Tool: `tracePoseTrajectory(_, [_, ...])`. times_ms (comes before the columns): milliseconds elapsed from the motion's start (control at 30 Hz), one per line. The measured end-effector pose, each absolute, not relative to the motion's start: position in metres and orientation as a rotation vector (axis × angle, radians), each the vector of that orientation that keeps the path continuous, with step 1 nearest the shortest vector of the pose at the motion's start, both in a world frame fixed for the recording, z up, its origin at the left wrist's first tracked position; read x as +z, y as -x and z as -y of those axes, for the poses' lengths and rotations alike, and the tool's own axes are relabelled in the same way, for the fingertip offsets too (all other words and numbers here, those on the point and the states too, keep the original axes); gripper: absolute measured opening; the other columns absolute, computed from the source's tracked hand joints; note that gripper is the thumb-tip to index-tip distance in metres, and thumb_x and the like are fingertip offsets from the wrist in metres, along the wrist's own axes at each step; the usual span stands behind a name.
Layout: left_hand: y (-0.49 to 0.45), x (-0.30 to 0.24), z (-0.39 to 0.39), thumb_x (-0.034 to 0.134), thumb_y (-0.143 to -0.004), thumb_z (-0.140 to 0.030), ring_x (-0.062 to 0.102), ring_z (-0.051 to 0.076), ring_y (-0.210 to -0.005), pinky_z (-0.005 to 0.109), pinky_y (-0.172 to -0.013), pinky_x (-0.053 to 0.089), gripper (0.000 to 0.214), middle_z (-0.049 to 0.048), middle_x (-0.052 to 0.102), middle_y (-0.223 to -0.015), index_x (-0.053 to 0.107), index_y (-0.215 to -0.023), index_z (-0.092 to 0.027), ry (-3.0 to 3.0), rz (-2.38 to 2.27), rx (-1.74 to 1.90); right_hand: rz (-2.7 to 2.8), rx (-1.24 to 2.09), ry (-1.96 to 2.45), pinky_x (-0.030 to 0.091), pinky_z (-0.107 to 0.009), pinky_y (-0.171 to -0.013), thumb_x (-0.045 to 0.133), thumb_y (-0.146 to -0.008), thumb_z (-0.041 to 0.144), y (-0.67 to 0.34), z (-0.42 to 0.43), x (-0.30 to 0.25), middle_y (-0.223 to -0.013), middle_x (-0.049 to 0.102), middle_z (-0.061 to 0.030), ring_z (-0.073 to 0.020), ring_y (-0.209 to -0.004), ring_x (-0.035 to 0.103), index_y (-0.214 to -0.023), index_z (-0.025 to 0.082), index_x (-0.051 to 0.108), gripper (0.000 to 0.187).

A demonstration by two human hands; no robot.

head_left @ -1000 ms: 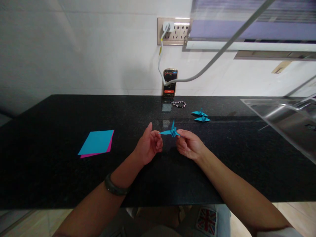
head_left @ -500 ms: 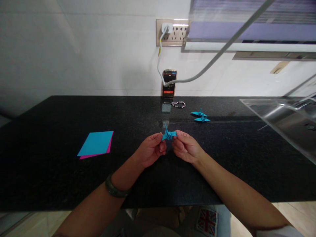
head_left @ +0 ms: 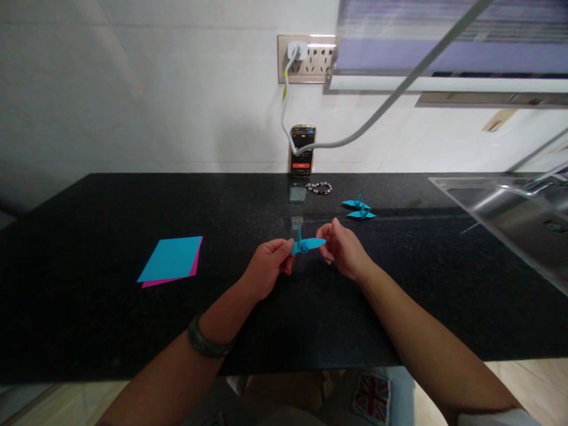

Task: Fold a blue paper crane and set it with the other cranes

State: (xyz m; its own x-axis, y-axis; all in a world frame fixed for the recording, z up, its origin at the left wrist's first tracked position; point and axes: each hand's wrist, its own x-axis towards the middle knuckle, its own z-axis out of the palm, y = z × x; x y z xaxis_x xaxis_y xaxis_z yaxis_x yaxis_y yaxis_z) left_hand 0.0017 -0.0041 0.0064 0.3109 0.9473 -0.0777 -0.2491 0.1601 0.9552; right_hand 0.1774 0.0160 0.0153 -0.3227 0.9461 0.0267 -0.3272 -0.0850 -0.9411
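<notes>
Crane of blue paper point(head_left: 303, 246) hangs over the black counter point(head_left: 346, 331), one end pinched between the left hand's point(head_left: 266, 266) thumb and fingers, while the right hand point(head_left: 346, 251) has just released its pinch, thumb spread from loosely curled fingers, leaving one clear grip.

Blue paper crane point(head_left: 305, 245), midair

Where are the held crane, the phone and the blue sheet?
Held crane point(head_left: 303, 245): head view, on its body.
Phone point(head_left: 302, 159): head view, lower part of its screen.
Blue sheet point(head_left: 170, 258): head view, middle of its top face.
</notes>
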Motion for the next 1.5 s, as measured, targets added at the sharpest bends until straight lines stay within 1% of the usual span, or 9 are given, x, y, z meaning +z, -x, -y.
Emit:
tracePoseTrajectory(133, [-0.002, 0.005, 0.004, 0.051, -0.079, -0.036, 0.041, 0.007, -0.045, 0.021, -0.048, 0.033, 0.03, -0.0024, 0.046, -0.049, 0.049, -0.059, -0.014, -1.054, -0.824, 0.988, 1.322, 1.701, 0.801, 0.021, -0.018, -0.034, 0.046, -0.082, 0.041, -0.168, -0.01, 0.009, -0.04, 0.042, 0.0059, -0.0043, -0.033, 0.032, -0.061, 0.015, 0.046, 0.034])
tracePoseTrajectory(367, [-0.002, 0.007, 0.005, 0.055, -0.077, -0.031, 0.042, 0.007, -0.045, 0.02, -0.047, 0.036, 0.023, -0.0038, 0.046, -0.048, 0.047, -0.063, -0.014, -0.719, -0.603, 0.955, 0.929, 2.014, 0.57, 0.024, -0.016, -0.033, 0.051, -0.079, 0.036, -0.161, -0.004, 0.006, -0.042, 0.04, 0.0086, -0.0052, -0.033, 0.027, -0.068, 0.02, 0.04, 0.023])
tracePoseTrajectory(633, [0.004, 0.016, 0.002, 0.049, -0.081, -0.028, 0.041, 0.006, -0.045, 0.017, -0.045, 0.035, 0.019, -0.005, 0.041, -0.048, 0.05, -0.067, -0.015, -0.56, -0.519, 1.001, 0.773, 2.015, 0.466, 0.024, -0.016, -0.034, 0.048, -0.081, 0.034, -0.171, -0.008, 0.012, -0.044, 0.036, 0.0078, -0.0046, -0.035, 0.027, -0.064, 0.018, 0.042, 0.024])
tracePoseTrajectory(833, [0.003, 0.014, 0.0, 0.03, -0.075, -0.065, 0.044, 0.01, -0.039, 0.023, -0.042, 0.035, 0.06, 0.001, 0.048, -0.043, 0.056, -0.064, -0.012, -0.666, -0.604, 0.798, 0.858, 2.016, 0.671, 0.019, -0.016, -0.028, 0.049, -0.081, 0.034, -0.171, -0.011, 0.009, -0.033, 0.034, 0.0082, -0.0042, -0.028, 0.024, -0.055, 0.017, 0.042, 0.031])
tracePoseTrajectory(867, [0.002, 0.013, 0.001, 0.034, -0.075, -0.064, 0.044, 0.01, -0.039, 0.023, -0.042, 0.036, 0.058, 0.0014, 0.049, -0.044, 0.057, -0.065, -0.012, -0.683, -0.61, 0.764, 0.884, 2.013, 0.707, 0.018, -0.016, -0.028, 0.051, -0.08, 0.034, -0.17, -0.011, 0.008, -0.033, 0.034, 0.0083, -0.0041, -0.027, 0.024, -0.055, 0.017, 0.042, 0.031])
tracePoseTrajectory(967, [0.0, 0.01, 0.005, 0.057, -0.075, -0.036, 0.043, 0.007, -0.042, 0.02, -0.046, 0.037, 0.025, -0.0024, 0.048, -0.045, 0.057, -0.068, -0.012, -0.714, -0.615, 0.792, 0.912, 2.052, 0.733, 0.019, -0.015, -0.028, 0.052, -0.079, 0.035, -0.167, -0.008, 0.007, -0.033, 0.034, 0.0091, -0.0039, -0.028, 0.024, -0.059, 0.017, 0.044, 0.029])
tracePoseTrajectory(1033, [-0.001, 0.009, 0.007, 0.059, -0.074, -0.029, 0.042, 0.006, -0.042, 0.019, -0.047, 0.038, 0.018, -0.0036, 0.047, -0.046, 0.055, -0.068, -0.013, -0.705, -0.584, 0.819, 0.9, 2.088, 0.667, 0.02, -0.015, -0.029, 0.051, -0.08, 0.036, -0.165, -0.005, 0.008, -0.035, 0.033, 0.0095, -0.0038, -0.029, 0.024, -0.062, 0.017, 0.045, 0.027])
tracePoseTrajectory(1367, [-0.001, 0.013, 0.008, 0.059, -0.074, -0.03, 0.043, 0.006, -0.044, 0.019, -0.048, 0.036, 0.019, -0.0044, 0.046, -0.046, 0.053, -0.066, -0.013, -0.736, -0.586, 0.899, 0.739, 1.877, 0.534, 0.018, -0.015, -0.033, 0.046, -0.082, 0.036, -0.175, -0.009, 0.017, -0.042, 0.027, 0.0095, -0.0052, -0.034, 0.019, -0.073, 0.021, 0.048, 0.017])
tracePoseTrajectory(1500, [-0.002, 0.01, 0.006, 0.057, -0.075, -0.031, 0.042, 0.006, -0.041, 0.019, -0.045, 0.031, 0.022, -0.0032, 0.048, -0.045, 0.053, -0.064, -0.012, -0.906, -0.752, 0.92, 0.808, 1.769, 0.761, 0.02, -0.018, -0.033, 0.042, -0.078, 0.054, -0.176, -0.018, 0.015, -0.042, 0.036, 0.0078, -0.0055, -0.033, 0.024, -0.067, 0.019, 0.047, 0.037])
